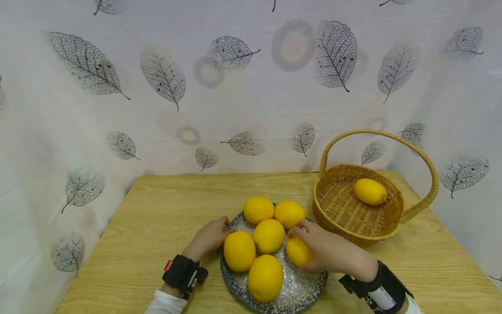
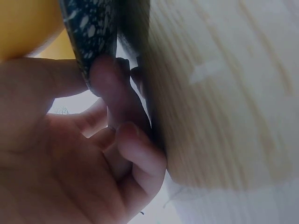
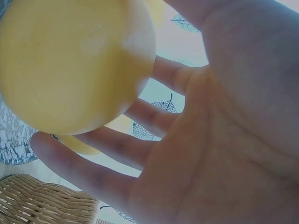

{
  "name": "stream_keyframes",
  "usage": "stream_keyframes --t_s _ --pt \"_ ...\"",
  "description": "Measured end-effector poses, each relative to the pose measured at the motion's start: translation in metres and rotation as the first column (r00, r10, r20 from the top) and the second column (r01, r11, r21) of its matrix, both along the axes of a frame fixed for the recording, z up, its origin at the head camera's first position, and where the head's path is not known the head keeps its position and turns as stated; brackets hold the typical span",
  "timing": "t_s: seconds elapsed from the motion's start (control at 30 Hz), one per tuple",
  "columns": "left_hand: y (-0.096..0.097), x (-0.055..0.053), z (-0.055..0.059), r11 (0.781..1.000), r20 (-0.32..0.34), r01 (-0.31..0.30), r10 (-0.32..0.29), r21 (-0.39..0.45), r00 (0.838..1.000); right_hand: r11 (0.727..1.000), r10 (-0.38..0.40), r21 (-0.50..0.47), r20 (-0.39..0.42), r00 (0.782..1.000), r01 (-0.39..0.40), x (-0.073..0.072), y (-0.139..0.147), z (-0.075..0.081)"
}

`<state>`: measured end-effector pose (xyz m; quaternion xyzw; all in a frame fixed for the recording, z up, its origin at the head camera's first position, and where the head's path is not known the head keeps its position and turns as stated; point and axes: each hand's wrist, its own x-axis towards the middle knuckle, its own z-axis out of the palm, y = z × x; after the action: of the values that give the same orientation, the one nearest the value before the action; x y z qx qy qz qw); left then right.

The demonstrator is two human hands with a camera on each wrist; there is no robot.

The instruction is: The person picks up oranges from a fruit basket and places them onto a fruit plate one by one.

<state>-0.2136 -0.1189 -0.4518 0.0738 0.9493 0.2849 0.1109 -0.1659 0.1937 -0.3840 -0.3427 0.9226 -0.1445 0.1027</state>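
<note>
Several yellow lemons (image 1: 269,236) lie on a round, speckled dark-grey plate (image 1: 295,285) at the front of the table. My left hand (image 1: 208,237) pinches the plate's left rim; in the left wrist view the speckled rim (image 2: 91,35) sits between the thumb and the curled fingers. On the plate's right side, my right hand (image 1: 333,252) grips a lemon (image 1: 298,252). The right wrist view shows that lemon (image 3: 70,65) large, with the fingers bent along its side.
A wicker basket (image 1: 341,213) with a tall arched handle (image 1: 376,132) stands right of the plate, close to my right forearm. One lemon (image 1: 370,192) lies inside it. Behind the wooden table (image 1: 168,205) hangs a leaf-patterned curtain (image 1: 251,100).
</note>
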Motion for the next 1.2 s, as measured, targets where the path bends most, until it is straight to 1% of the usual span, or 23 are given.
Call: stream_keyframes --t_s 0.4,0.73,1.0,1.2 --pt "0.0009 0.0018 -0.0002 1.000 0.010 -0.011 0.010 0.013 1.000 1.000 -0.014 0.008 0.022 1.000 0.014 -0.0002 -0.0006 0.0001" --pt "0.0003 0.0013 0.0003 1.000 -0.006 -0.003 0.003 0.007 1.000 1.000 -0.004 0.008 0.019 1.000 0.004 0.0000 -0.0002 0.0008" --pt "0.0006 0.0022 0.0018 1.000 -0.012 -0.001 0.001 0.007 1.000 1.000 -0.019 0.008 0.030 0.999 0.019 0.0000 -0.0006 0.0009" --pt "0.0006 0.0032 0.0035 1.000 -0.014 -0.003 0.004 0.009 1.000 1.000 -0.011 0.008 -0.005 1.000 0.011 -0.0020 -0.0029 0.0008"
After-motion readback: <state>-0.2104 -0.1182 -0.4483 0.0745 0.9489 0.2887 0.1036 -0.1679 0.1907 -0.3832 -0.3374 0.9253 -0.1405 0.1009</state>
